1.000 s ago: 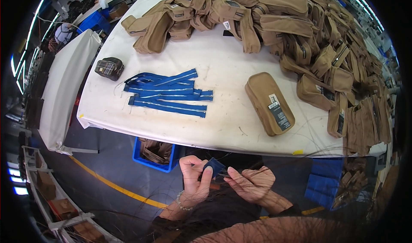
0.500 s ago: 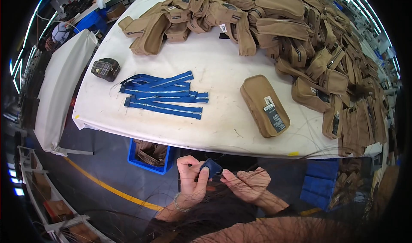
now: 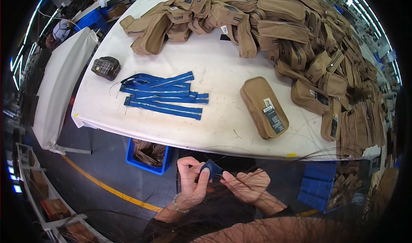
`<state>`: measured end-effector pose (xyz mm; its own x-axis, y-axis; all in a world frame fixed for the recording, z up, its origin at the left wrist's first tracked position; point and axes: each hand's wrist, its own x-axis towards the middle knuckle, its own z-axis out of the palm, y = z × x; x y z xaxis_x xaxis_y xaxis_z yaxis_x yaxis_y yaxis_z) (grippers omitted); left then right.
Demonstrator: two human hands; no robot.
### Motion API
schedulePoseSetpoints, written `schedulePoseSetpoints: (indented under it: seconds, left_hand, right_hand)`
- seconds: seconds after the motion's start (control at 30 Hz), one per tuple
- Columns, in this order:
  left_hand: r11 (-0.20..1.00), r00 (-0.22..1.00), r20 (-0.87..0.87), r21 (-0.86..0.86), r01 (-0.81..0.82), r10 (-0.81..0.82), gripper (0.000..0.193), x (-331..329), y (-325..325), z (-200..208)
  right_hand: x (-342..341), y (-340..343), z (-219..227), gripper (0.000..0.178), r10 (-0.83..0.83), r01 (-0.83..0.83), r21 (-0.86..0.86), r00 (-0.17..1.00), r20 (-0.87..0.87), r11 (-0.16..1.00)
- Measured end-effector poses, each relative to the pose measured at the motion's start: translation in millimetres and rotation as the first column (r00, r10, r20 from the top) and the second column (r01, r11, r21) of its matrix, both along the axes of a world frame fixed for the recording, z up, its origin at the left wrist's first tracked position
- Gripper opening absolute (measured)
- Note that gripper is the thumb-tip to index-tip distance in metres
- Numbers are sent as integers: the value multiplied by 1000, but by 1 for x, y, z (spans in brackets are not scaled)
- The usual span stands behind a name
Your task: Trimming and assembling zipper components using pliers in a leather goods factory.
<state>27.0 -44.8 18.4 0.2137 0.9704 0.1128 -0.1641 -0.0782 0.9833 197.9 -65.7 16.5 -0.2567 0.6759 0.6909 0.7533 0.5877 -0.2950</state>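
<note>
In front of the table edge, my left hand pinches a small folded piece of dark blue fabric between thumb and fingers. Close by on its right, my right hand is closed, thumb against forefinger, at a thin thing by the fabric's edge; strands of hair and the small size keep me from naming it. Blue zipper strips with silvery teeth lie in an overlapping bundle on the white-covered table. A brown fabric pouch with a white label and a dark printed patch rests to their right.
Many brown pouches are heaped across the table's back and right side. A plaid pouch sits near the left edge. Below the table stands a blue bin of brown items; another blue container is at the lower right. A metal rack fills the lower left.
The view has shifted slightly. Both hands keep almost the same pose around the dark blue fabric, and the things on the table stay put.
</note>
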Motion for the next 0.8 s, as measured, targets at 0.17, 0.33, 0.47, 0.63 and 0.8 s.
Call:
schedulePoseSetpoints:
  seconds: [0.17, 0.33, 0.47, 0.63, 0.8]
  left_hand:
    - [1000, 999, -34, 29, 3, -2, 26, -2, 0, -3]
    - [1000, 997, -83, 15, -2, 3, 27, -1, 0, 0]
    - [999, 1000, 15, -32, -21, 22, 26, 0, -1, -4]
    - [998, 996, -85, 55, -15, 20, 26, -1, 1, -1]
    - [999, 999, -12, 26, -31, 32, 26, -2, 0, -1]
  right_hand:
    - [0, 2, -1, 29, 18, -18, -12, 1000, 16, 1000]
    - [3, 1, -3, 34, 6, -5, -46, 1000, 19, 999]
    - [4, 2, 2, 37, -2, 3, -29, 999, 48, 1000]
    - [1, 0, 5, 37, -18, 22, -58, 998, 60, 998]
    - [0, 1, 6, 38, -14, 16, -41, 999, 51, 999]
